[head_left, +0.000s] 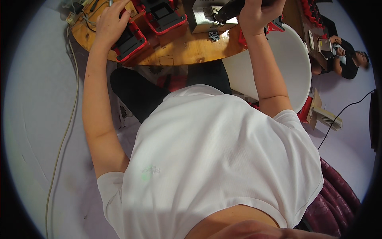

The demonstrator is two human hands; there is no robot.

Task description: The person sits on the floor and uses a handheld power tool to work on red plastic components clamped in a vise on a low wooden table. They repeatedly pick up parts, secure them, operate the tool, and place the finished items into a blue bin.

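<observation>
At the far left of the table, my left hand (111, 24) is at the far end of a red and black plastic casing (130, 44), its thumb and bent fingers about the casing's end. Its fingertips are partly hidden at the upper edge. A second red and black casing (164, 18) lies just to the right. My right hand (258, 16) is closed around a black power screwdriver (231, 11), whose tip points left over an open metallic box (201, 20). Next to that box lies a small heap of screws (214, 36).
A round-edged wooden table (187, 53) stands before me. Below its right side is a large white tub (292, 59). Cables (75, 79) run along the left, and more red parts (312, 14) lie far right. Another person (348, 55) sits at the right.
</observation>
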